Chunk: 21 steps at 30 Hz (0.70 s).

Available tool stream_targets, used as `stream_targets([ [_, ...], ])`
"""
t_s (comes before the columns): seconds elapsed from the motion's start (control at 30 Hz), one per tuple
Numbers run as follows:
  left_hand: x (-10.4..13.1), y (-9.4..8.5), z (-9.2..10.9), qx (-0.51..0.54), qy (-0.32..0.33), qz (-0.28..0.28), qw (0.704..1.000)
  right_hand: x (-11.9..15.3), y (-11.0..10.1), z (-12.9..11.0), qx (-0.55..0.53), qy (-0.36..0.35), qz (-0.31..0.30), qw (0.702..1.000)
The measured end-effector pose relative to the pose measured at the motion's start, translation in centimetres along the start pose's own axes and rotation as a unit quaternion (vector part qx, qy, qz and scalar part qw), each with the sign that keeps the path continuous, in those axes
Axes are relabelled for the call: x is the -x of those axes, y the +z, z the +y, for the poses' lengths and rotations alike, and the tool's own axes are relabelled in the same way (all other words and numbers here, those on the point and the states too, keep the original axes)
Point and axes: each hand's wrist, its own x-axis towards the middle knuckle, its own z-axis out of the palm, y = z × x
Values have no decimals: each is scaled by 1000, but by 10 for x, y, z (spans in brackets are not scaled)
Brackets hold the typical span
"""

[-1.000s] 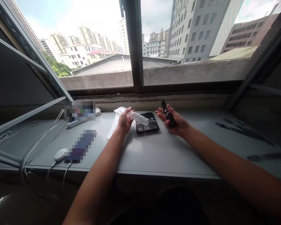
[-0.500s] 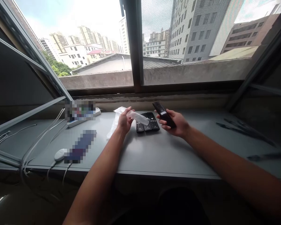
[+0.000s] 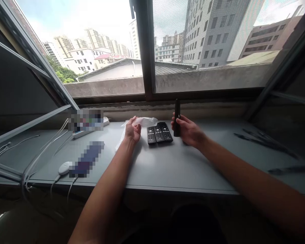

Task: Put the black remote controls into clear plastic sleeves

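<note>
My left hand [image 3: 133, 130] is closed on a translucent white plastic sleeve [image 3: 148, 121], which sticks out to the right above the desk. More of the white plastic [image 3: 120, 140] lies on the desk behind that wrist. My right hand [image 3: 189, 129] grips a black remote control [image 3: 177, 118] and holds it upright, its narrow side towards me. Between the hands, three black remote controls [image 3: 159, 133] lie side by side on the desk, buttons up. The sleeve's end hangs just over their far left part.
A grey desk [image 3: 152, 169] runs below the window [image 3: 148, 51]. On the left are a white power strip [image 3: 91, 128], a blurred dark-blue flat object [image 3: 87, 159], a white round puck [image 3: 65, 168] with a cable, and loose cables [image 3: 34, 166]. Dark cables [image 3: 264, 142] lie at right.
My right hand has turned the remote from a leftward tilt to upright. My left hand has moved slightly left with the sleeve, whose free end has swung up and left, uncovering the remotes' buttons.
</note>
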Motion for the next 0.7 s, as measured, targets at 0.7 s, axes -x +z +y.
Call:
stream_targets([
  [0.7, -10, -9, 8, 90, 19, -3, 996, 9, 4, 13, 287, -159, -134, 935],
])
